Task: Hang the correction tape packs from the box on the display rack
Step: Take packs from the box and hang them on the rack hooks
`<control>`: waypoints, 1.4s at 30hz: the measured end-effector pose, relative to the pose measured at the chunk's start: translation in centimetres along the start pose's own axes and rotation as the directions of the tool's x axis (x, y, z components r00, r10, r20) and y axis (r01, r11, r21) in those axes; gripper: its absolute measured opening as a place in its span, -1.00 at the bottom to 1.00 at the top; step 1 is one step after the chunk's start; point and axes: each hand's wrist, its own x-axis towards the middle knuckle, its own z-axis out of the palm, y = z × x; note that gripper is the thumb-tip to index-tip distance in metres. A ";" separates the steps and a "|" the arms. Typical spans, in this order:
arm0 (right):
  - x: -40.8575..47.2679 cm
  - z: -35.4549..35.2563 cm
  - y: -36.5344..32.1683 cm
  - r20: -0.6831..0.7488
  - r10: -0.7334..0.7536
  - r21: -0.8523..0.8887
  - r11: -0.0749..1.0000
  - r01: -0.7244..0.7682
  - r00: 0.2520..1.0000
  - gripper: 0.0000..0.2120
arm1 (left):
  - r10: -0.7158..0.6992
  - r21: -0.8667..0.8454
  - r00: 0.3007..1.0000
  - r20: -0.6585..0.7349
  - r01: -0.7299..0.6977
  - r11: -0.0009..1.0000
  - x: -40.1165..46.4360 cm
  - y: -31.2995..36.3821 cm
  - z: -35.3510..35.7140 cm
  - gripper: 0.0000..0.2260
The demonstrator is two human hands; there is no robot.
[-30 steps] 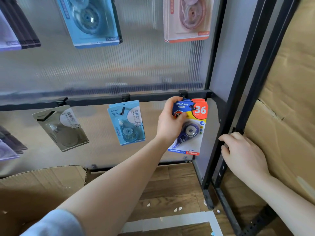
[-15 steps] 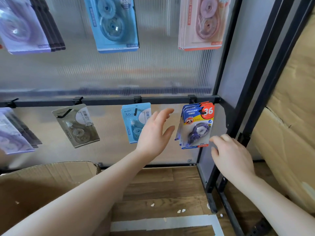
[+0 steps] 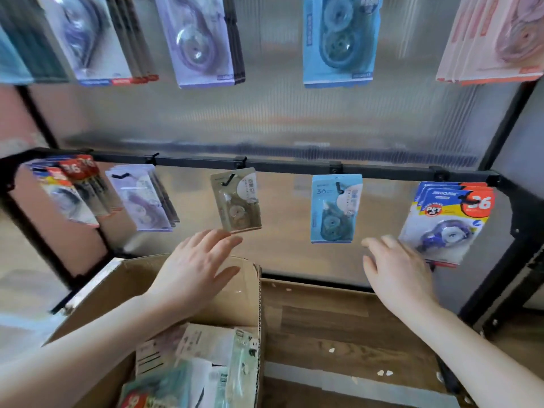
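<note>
left hand grip apart, empty, above box | right hand grip apart, empty | packs below left grip | advice: pinch one pack near its hang hole, slide onto rack hook

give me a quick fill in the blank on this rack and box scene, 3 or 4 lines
1. Both the left hand and the right hand hold ____.
2. The cardboard box sits below the ____ hand.
3. The big number printed on the blue and yellow packs at the right end of the lower rail is ____.
4. The beige pack hangs just above the fingertips of the ____ hand.

Missing words: nothing; left; 36; left
</note>
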 end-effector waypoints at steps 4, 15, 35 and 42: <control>0.3 2.0 -6.4 0.017 -0.103 0.090 0.991 0.102 0.994 -0.73 | -0.133 0.050 0.985 0.113 0.128 0.991 -4.7 -4.6 1.4 -0.55; -0.3 7.0 -19.3 0.111 -0.339 0.089 0.939 0.331 0.934 -0.70 | -0.326 0.031 0.857 0.399 0.342 0.939 -12.1 -11.5 6.6 -0.48; -2.3 15.2 -22.8 0.399 -0.370 -0.058 0.903 0.426 0.839 -0.72 | -0.076 -0.103 0.354 0.932 0.462 0.881 -16.6 -13.0 14.7 -0.52; -2.4 16.1 -22.5 0.427 -0.352 -0.043 0.912 0.407 0.833 -0.72 | -0.179 -0.030 0.303 0.936 0.576 0.817 -17.7 -13.4 15.6 -0.55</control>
